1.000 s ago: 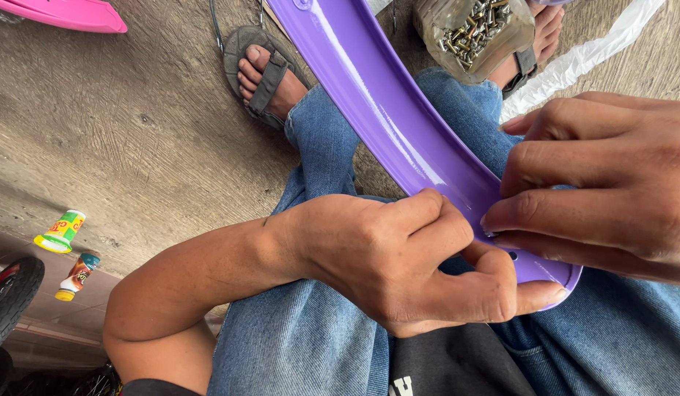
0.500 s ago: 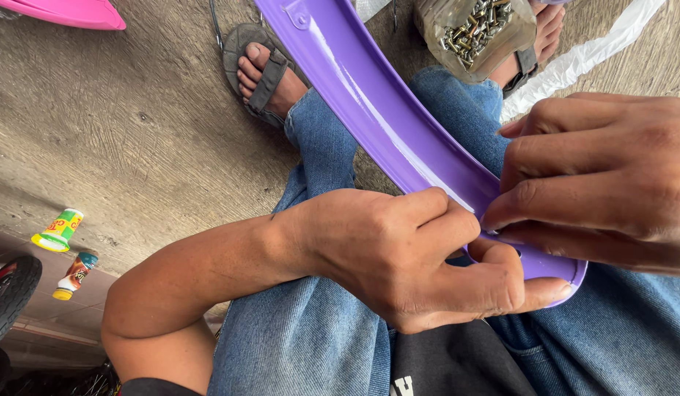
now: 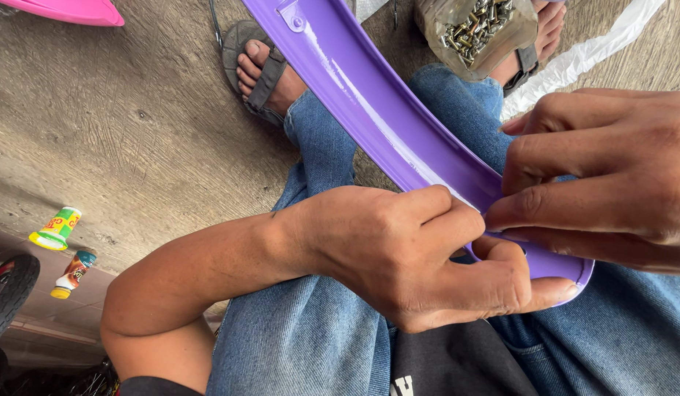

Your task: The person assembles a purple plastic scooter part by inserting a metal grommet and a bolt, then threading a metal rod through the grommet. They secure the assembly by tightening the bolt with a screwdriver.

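Concrete floor (image 3: 134,125) | left hand (image 3: 413,257) fingers grip purple mudguard (image 3: 369,95) lower right | right hand (image 3: 611,169) fingers pinch its edge

Soft, even daylight is filling the head view; no hard-edged shadows are showing. A pale streak of glare is running along the glossy purple fender (image 3: 369,95), brightest near its middle. The right hand (image 3: 611,169) is sitting closest to the lens and is reading slightly soft; the left hand (image 3: 413,257) is holding sharper focus, skin creases resolving. The concrete floor (image 3: 120,125) is rendering evenly lit with visible texture. The lower left corner is falling darker, around the black tyre (image 3: 6,293). Wide-angle stretch is showing at the frame edges
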